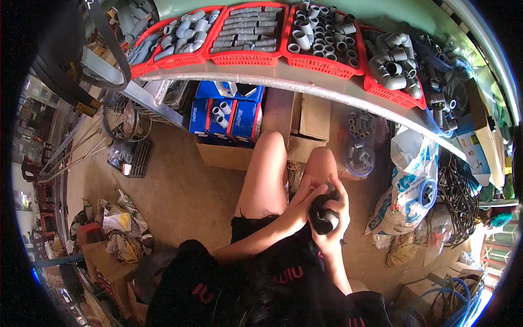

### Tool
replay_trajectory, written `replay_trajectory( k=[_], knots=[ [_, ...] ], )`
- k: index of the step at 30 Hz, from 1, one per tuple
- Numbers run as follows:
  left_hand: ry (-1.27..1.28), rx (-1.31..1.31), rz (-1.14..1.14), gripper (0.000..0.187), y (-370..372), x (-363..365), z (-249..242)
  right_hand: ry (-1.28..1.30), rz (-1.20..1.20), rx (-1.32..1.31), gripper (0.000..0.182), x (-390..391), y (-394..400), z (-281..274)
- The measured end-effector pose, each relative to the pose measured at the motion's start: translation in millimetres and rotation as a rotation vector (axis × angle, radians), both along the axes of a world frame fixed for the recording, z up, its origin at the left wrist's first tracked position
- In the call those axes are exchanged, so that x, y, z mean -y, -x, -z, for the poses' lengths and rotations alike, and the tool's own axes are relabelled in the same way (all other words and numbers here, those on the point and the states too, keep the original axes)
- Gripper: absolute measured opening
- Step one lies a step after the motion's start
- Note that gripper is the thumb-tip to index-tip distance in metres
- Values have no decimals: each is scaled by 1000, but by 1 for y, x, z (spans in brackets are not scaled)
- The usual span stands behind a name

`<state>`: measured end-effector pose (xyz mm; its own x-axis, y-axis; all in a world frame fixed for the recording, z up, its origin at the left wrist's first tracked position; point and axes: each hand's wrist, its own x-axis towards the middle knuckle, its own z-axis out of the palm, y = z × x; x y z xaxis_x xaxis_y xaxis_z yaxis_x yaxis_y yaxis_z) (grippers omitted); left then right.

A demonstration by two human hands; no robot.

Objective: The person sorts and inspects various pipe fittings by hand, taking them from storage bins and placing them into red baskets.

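Over my lap, close to my right knee, I hold a dark grey, rounded piece with a hollow-looking end point(327, 222); it looks like a pipe fitting, but its exact kind does not show. My right hand point(339, 210) wraps round its right side, with fingers curled over it. Against its left side presses my left hand point(306, 201), its fingers closed and partly hidden. The top of the piece is in shadow between both hands.
On the shelf ahead stand red baskets of grey pipe fittings point(289, 60). Beneath it are blue boxes point(223, 122), cardboard boxes point(315, 117) and a clear tub of fittings point(360, 159). A white sack point(400, 196) stands right; crumpled rags point(122, 226) lie left.
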<state>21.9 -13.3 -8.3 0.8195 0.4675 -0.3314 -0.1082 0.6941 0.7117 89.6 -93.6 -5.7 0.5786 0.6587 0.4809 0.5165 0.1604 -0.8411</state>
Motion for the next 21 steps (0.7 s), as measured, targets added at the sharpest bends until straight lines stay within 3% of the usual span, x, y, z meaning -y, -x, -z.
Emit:
replay_trajectory(
  k=[2,4,6,12,14,16,18,21],
  knots=[
    [-117,58,41,14,2,-9,15,82,50,50,28,-2,-3,-1],
    [-586,-44,97,15,3,-8,14,61,124,32,27,-2,-7,2],
    [-620,-32,114,17,5,-3,12,20,275,-27,26,-4,-8,10],
    [-32,30,192,25,2,5,11,-52,442,-437,16,-7,-36,24],
    [141,170,162,28,1,4,11,-131,554,-834,12,-4,-42,11],
    [176,262,113,34,2,-1,13,-161,659,-649,13,9,-50,28],
    [-115,94,89,34,0,-9,15,-188,467,-615,19,18,-36,19],
    [-277,13,27,25,-4,1,17,-150,153,-32,29,6,-17,-5]
  ],
)
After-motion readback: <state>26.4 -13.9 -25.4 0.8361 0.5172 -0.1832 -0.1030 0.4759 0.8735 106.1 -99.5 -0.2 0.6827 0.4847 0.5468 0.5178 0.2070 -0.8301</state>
